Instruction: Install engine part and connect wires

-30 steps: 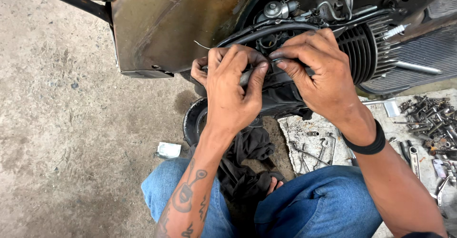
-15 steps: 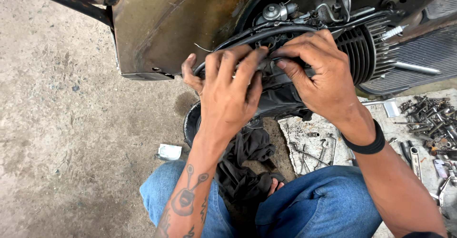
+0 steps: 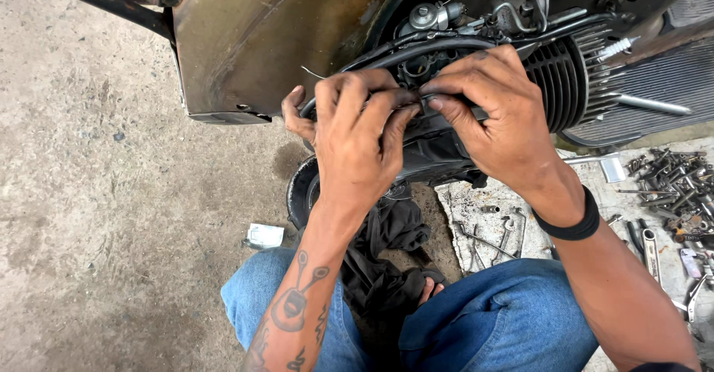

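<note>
Head view: your left hand (image 3: 357, 138) and right hand (image 3: 494, 115) pinch the black rubber hose (image 3: 416, 50) against the engine (image 3: 550, 74), fingers curled shut to seat it; wrenches (image 3: 491, 238) lie below your right wrist.

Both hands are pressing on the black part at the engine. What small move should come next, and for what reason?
Probably press the black cover further in with the thumbs. The left hand spreads over its left end and the right hand pinches its upper edge beside the finned cylinder, both thumbs meeting at the middle. Whether it sits fully in place is hidden by the fingers.
</note>
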